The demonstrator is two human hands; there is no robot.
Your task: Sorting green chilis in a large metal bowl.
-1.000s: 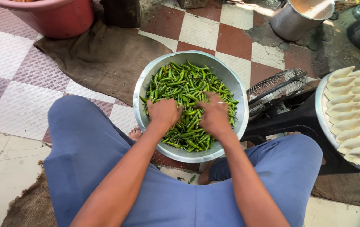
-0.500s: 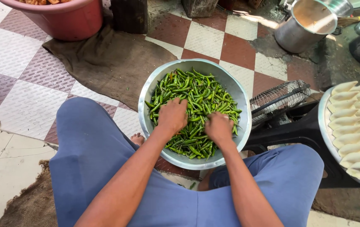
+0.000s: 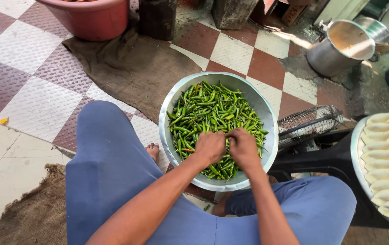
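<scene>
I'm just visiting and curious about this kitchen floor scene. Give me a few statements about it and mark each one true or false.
1. Both hands, the left hand and the right hand, are in the metal bowl of green chillies. True.
2. The chillies are red. False: they are green.
3. A tray of pale folded dumplings sits at the right edge. True.
4. The pink tub stands between the person's knees. False: it stands at the top left, by the brown sacking.
5. The steel pot at the top right is lidded. False: it is open.
</scene>
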